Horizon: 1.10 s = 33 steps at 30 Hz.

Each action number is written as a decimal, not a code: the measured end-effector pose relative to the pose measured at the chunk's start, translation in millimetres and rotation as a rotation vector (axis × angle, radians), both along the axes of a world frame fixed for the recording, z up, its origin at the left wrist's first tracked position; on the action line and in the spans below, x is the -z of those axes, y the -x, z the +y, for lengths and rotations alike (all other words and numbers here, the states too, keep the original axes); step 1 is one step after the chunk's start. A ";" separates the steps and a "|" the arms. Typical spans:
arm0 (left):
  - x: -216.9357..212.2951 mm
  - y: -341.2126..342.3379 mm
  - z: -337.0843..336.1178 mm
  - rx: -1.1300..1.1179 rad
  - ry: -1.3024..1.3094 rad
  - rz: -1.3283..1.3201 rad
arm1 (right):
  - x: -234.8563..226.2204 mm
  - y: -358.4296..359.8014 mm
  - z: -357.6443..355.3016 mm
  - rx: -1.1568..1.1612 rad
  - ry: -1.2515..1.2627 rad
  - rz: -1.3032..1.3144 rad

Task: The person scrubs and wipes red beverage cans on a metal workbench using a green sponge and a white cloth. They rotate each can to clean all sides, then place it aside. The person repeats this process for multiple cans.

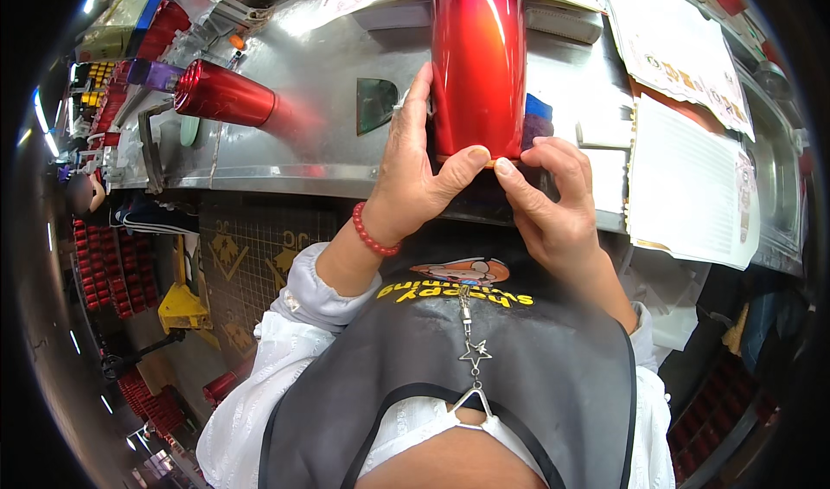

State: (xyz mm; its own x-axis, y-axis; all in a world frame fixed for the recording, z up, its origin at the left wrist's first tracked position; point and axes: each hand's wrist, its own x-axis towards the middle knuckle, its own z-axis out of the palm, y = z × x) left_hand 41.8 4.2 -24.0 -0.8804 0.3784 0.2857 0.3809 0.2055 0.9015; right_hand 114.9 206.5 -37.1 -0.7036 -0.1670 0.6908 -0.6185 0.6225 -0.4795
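We have a glossy red cup (478, 65) in front of us, at the near side of the metal bench (311, 156), its long side running away from our body. Our left hand (408, 165) is wrapped against it: the fingers lie straight along its left side and the thumb presses near its lower edge, so we grip it there. Our right hand (558, 182) is bent at that same edge, thumb and forefinger nearly together beside a thin orange strip (489, 163); we cannot tell whether they pinch the edge or only touch it. Nor can we tell whether the cup rests on the bench.

A red bead bracelet (365, 234) circles our left wrist, and we wear a dark apron (553, 359) over a white shirt. To the left of the cup we see a small dark plate (373, 108) on the bench and, farther left, a second red cup (223, 94) with a purple piece (156, 75) at its far end. Just right of our cup is a blue cloth (538, 107), and beyond it lie printed papers (687, 178).
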 end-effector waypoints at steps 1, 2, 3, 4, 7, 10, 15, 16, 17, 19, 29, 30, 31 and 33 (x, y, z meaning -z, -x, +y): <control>-1.1 -0.1 0.8 0.002 -0.005 -0.009 | 0.2 0.7 -0.6 0.002 -0.001 0.002; -1.7 -0.7 0.8 0.002 -0.010 -0.018 | 0.1 0.9 -1.1 0.001 -0.003 0.005; -1.1 -1.0 0.4 -0.001 -0.008 -0.013 | 0.0 0.5 -1.0 0.001 -0.002 -0.004; 0.2 -1.4 -0.3 -0.004 -0.007 -0.008 | -0.2 -0.4 -0.5 0.001 -0.002 -0.013; 4.7 -1.6 -5.7 -0.032 -0.074 0.067 | -1.9 -3.3 0.2 0.001 0.024 -0.030; 8.0 -8.0 -11.3 -0.086 -0.138 0.307 | 0.0 -3.6 1.9 0.006 0.024 -0.030; 0.5 -11.2 -11.0 -0.074 -0.054 0.494 | 1.6 -3.6 1.3 0.000 0.029 -0.030; -0.8 -9.6 -7.1 -0.096 -0.084 0.451 | 2.1 -3.5 1.5 0.000 0.024 -0.019; -2.3 -6.2 -4.9 -0.096 -0.066 0.419 | 2.0 -3.4 1.8 0.000 0.022 -0.006; 0.1 -6.1 -1.4 -0.090 -0.048 0.374 | 0.8 -3.2 0.8 0.001 0.003 -0.007; 2.5 -4.4 2.4 -0.082 -0.012 0.346 | -1.6 -3.0 -2.5 0.018 -0.012 -0.023; 2.3 -4.5 2.1 -0.083 -0.010 0.344 | -1.3 -3.4 -2.4 0.016 -0.007 -0.027; 2.3 -4.7 2.0 -0.082 -0.013 0.342 | -1.1 -4.0 -2.1 0.014 -0.002 -0.032; 2.4 -4.4 1.7 -0.079 -0.020 0.337 | -1.0 -4.2 -2.2 0.013 0.002 -0.035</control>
State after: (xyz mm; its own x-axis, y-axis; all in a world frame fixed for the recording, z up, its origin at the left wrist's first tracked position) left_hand 46.2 5.9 -26.4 -0.7615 0.3043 0.5722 0.6416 0.2293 0.7320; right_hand 119.1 204.3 -36.1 -0.7297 -0.1563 0.6657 -0.5930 0.6294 -0.5022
